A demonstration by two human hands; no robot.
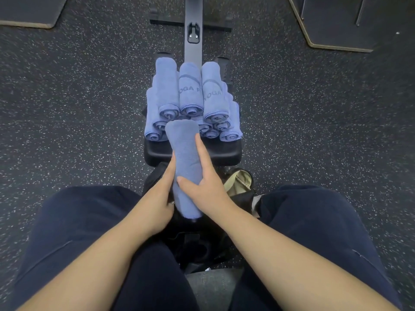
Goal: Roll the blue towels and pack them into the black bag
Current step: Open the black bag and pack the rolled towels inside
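Speckled rubber floor (pixel 78 113), dark with pale flecks, across the whole view; one dark floor mat (pixel 29 12) at 11 o'clock, a second mat with metal legs on it at 1 o'clock. Left hand (pixel 160 198): fingers straight, laid flat along the left flank of the rolled towel (pixel 185 158), thumb tucked below near its near end. Rolled towel: blue, one piece, lengthways from 12 to 6 o'clock, held between both hands above the black bag (pixel 193 241); its far end reaches the front of the towel stack (pixel 193 102). Towel stack: blue rolls, several tiers, spiral ends facing the wearer, at 12 o'clock on the black padded bench (pixel 224 151); two top rolls show grey lettering, partly readable as "YOGA". Bench post (pixel 193 30): grey, running away from the stack toward 12 o'clock, with a black crossbar. Black bag: between the knees at 6 o'clock, mostly in shadow; whether it is open cannot be told. Right hand (pixel 211 182): thumb across the top of the roll, index finger extended along its right flank, gripping it. Tan pouch (pixel 239 182): just right of the right hand, against the bag. Dark trouser legs at 7 and 5 o'clock.
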